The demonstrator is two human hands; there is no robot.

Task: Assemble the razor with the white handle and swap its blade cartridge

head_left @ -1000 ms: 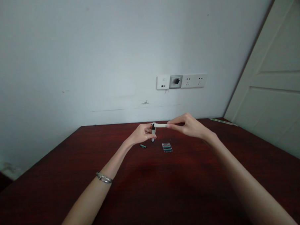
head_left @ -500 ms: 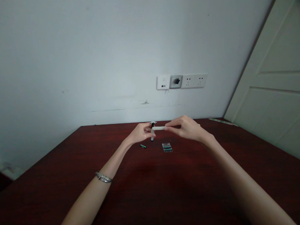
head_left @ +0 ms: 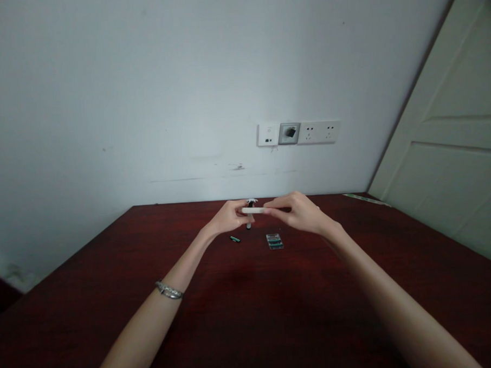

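Note:
Upright in my left hand is a razor, pinched between thumb and fingers; its white head and black neck show above the fingers, the pale handle end below. My right hand pinches the right end of a slim white bar, whose exact kind I cannot make out. The bar lies level across the front of the razor, its left end by my left fingers. Whether bar and razor touch is unclear. Below the hands, a small green-and-black razor cartridge and a clear plastic case with green pieces inside lie on the table.
The dark red wooden table reaches back to a white wall. Wall sockets sit above its back edge. A pale strip lies at the back right corner, near a white panelled door.
My right hand has shifted slightly left with the white bar, which now crosses in front of the razor instead of ending beside it. My left hand has stayed nearly still.

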